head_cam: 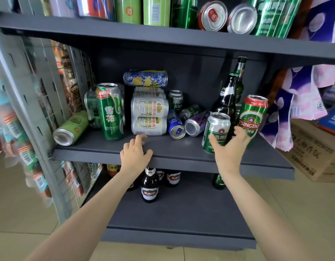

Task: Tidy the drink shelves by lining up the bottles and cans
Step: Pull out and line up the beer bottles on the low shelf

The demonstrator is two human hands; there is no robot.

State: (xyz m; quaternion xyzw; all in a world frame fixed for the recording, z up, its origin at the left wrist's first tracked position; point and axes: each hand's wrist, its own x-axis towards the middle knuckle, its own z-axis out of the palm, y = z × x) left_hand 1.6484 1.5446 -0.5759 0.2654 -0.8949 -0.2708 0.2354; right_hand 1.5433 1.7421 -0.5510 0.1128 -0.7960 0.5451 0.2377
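**Reaching for the short green can on the middle shelf**

Reaching in, the right hand (231,146) had fingers spread and relaxed around the short green can (216,132), near the front right of the middle shelf (181,157); whether it touched the can could not be told. The left hand (135,153) rested loosely on the shelf edge, grasping nothing.

A clumsy grasp could, in my judgement, have knocked the can into the tall Tsingtao can (252,117) just right of it, or into the dark bottles (227,99) behind, toppling them.

Farther left, a blue can (175,125) and a purple can (197,123) lay on their sides beside stacked white cans (149,115). A tall green can (110,112) stood beyond them, and a pale green can (71,129) lay toppled at the far left.
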